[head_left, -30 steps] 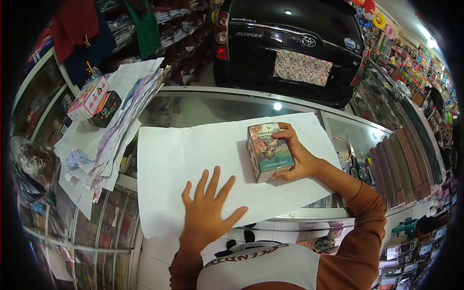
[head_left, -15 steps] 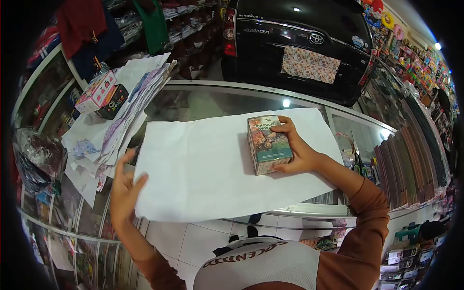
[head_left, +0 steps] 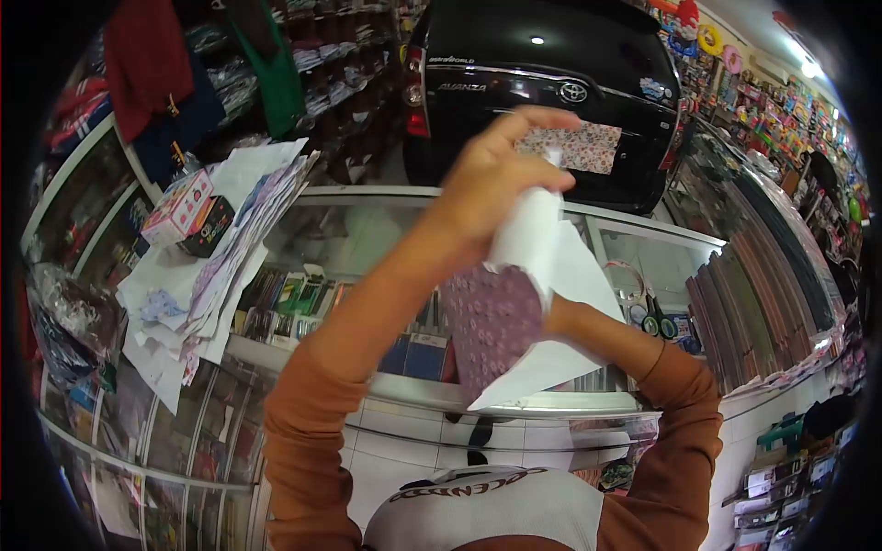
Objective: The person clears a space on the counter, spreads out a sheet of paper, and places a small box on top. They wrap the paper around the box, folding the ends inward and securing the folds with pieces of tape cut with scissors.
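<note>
A sheet of wrapping paper (head_left: 496, 326), white on one side and purple with small patterns on the other, is bent up and over toward the right above the counter. My left hand (head_left: 496, 179), somewhat blurred, holds its raised edge between thumb and fingers. Only the wrist of my right hand (head_left: 568, 320) shows; the rest goes in behind the folded paper, so its fingers are hidden. The dinosaur box is out of sight too, behind the paper. A flat white part of the sheet still lies under my right forearm.
The glass counter (head_left: 367, 195) holds books and stationery inside. To the left lies a paper stack (head_left: 248, 207) topped by a pink box (head_left: 177, 209) and a black box (head_left: 208, 227). Scissors (head_left: 658, 319) and upright folders (head_left: 763, 308) are at right. A black car (head_left: 542, 83) stands behind.
My left hand has swung up and right from the sheet's left side, folding the paper over and uncovering the counter glass. The box and my right hand have become hidden behind it.
</note>
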Demonstrator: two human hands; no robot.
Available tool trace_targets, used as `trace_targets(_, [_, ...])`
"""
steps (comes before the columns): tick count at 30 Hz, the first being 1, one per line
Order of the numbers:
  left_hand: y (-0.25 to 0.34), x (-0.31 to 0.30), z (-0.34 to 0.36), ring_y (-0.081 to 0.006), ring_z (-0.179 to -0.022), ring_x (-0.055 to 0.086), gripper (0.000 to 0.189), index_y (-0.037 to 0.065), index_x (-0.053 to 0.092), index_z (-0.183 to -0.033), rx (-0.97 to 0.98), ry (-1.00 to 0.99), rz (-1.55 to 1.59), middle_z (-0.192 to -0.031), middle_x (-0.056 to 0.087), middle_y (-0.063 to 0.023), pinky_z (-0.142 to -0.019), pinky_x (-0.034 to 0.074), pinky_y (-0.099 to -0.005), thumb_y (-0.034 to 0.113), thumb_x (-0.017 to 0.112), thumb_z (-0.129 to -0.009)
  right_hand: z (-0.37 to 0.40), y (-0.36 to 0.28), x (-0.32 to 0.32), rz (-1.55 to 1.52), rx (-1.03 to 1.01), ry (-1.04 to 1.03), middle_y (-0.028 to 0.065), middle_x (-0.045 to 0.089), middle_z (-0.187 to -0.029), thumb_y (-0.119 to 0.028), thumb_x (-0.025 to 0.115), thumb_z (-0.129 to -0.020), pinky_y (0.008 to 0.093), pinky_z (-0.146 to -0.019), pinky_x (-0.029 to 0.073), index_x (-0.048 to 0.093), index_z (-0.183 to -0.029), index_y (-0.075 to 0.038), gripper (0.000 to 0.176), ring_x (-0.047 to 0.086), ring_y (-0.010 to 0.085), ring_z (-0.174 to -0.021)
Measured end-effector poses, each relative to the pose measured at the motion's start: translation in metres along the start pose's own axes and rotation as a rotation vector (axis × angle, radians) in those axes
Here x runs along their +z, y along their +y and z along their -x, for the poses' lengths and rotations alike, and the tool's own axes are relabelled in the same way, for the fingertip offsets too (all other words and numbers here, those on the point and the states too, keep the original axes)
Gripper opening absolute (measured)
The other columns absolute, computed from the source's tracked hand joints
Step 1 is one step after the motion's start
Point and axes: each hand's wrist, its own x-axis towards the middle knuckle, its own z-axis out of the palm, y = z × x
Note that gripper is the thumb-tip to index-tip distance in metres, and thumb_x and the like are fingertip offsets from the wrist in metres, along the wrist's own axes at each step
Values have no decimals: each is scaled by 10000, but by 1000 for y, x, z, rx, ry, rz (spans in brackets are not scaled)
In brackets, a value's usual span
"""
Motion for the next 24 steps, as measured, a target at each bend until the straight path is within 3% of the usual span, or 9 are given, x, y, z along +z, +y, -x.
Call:
trace_targets(2, [-24,17,-6,-90,-626,576,420,95,576,-1193,-81,-55,-27,-711,600,-11,-569,450,-230,16,609,-782,4,-9,2,-223,111,-30,200,449,-1310,-337,805,-679,402,-1074,302,449,-1303,-30,782,410,322,-1245])
trace_targets(4, [-47,22,-6,-67,-712,586,390,126,540,-1241,-93,-164,-30,-777,638,3,-629,453,-231,81,584,-856,7,-15,-3,-261,159,-34,200,458,-1307,-343,804,-679,404,-1073,305,457,-1298,-29,776,415,322,-1242])
trace_targets(7, [-46,22,5,-126,-1014,552,332,97,469,-1279,-296,-216,-157,-916,637,-57,-941,388,-296,132,456,-949,3,-18,-4,-160,152,-16,199,471,-1303,-351,802,-680,406,-1071,309,469,-1290,-27,767,423,323,-1237])
trace_targets(10, [-51,-19,22,-152,-1065,536,323,51,470,-1260,49,-165,-468,-1066,610,-87,-981,374,-307,89,445,-940,2,-11,2,-44,113,33,199,484,-1298,-360,801,-681,409,-1069,313,481,-1282,-25,759,431,323,-1233])
trace_targets(12, [-44,-52,40,-164,-1098,532,309,24,483,-1235,115,5,-547,-1138,583,-96,-1006,363,-325,58,429,-932,3,-9,4,-16,113,46,198,492,-1295,-365,800,-682,410,-1068,315,490,-1277,-24,753,436,324,-1230])
trace_targets(14, [-36,-84,59,-167,-1123,523,251,11,552,-1138,127,142,-678,-1124,601,-90,-1011,357,-312,83,480,-908,4,-7,4,-1,115,54,198,501,-1292,-371,799,-682,412,-1067,318,498,-1272,-23,748,442,324,-1227])
trace_targets(17, [-29,-106,82,-219,-1182,506,239,14,574,-1115,81,116,-769,-1208,571,-120,-1049,323,-348,106,489,-912,5,-8,3,40,121,57,197,514,-1288,-379,797,-683,415,-1065,322,510,-1264,-21,741,450,325,-1222])
trace_targets(21, [-23,-91,103,-316,-1308,395,331,55,546,-1211,92,-13,-1028,-1410,416,-175,-1093,263,-396,219,522,-925,0,-28,-1,126,129,-19,216,499,-1308,-388,792,-685,437,-1061,324,508,-1270,-21,747,442,358,-1233])
trace_targets(24, [-21,-85,115,-332,-1364,324,414,74,503,-1270,113,3,-968,-1471,342,-179,-1116,207,-464,292,539,-921,1,-33,6,301,88,-27,217,503,-1302,-364,733,-757,440,-1061,328,527,-1257,-30,635,447,378,-1223])
